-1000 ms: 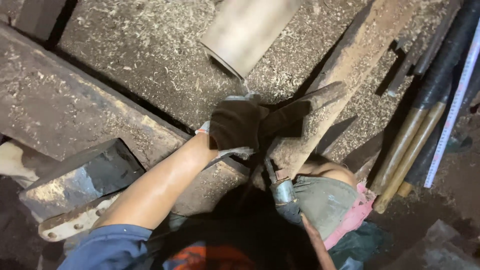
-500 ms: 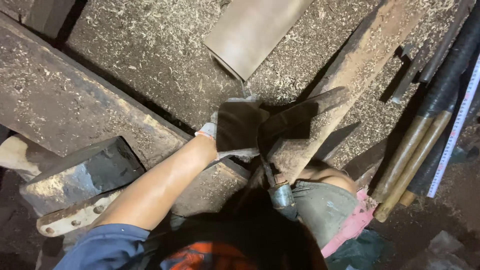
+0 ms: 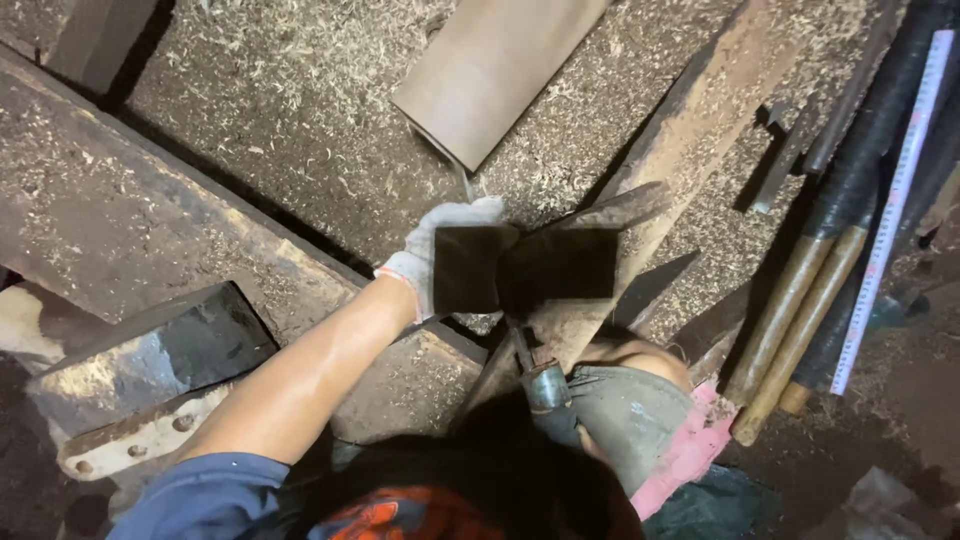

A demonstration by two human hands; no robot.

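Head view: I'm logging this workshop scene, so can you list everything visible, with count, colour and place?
dark plate: one, blackish, centre, held at its left edge
plank: one, reddish-brown, running diagonally up right
pale block: one, beige, top centre
beam: one, sawdust-covered, left
metal block: one, dark grey, lower left
rods: several, tan and black, right
tape measure: one, white, far right
left hand: white glove, gripping the dark plate
right hand: grey glove, holding a metal tool
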